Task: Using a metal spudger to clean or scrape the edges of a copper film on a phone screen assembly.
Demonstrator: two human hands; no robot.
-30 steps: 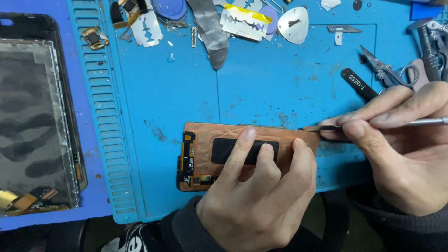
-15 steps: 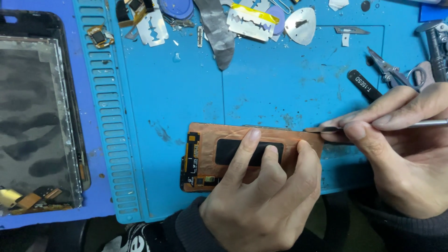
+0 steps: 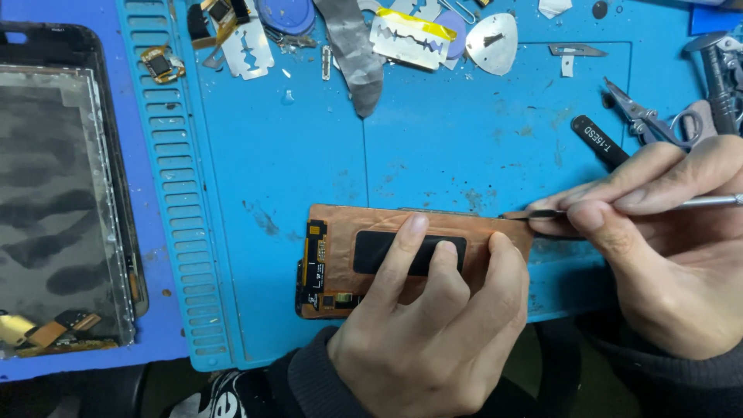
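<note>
Copper-backed display panel lying flat on the blue surface, long axis left–right. Left hand presses it down, fingers extended; right hand pinches a thin metal blade tool at its right edge.

Bare hands, dark knit sleeve cuffs

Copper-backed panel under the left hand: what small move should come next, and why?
Probably slide the thin metal tool further along the copper-backed panel's right edge. Its tip sits at that corner, pinched by the right hand, while the left hand presses the panel flat on the blue mat.
</note>
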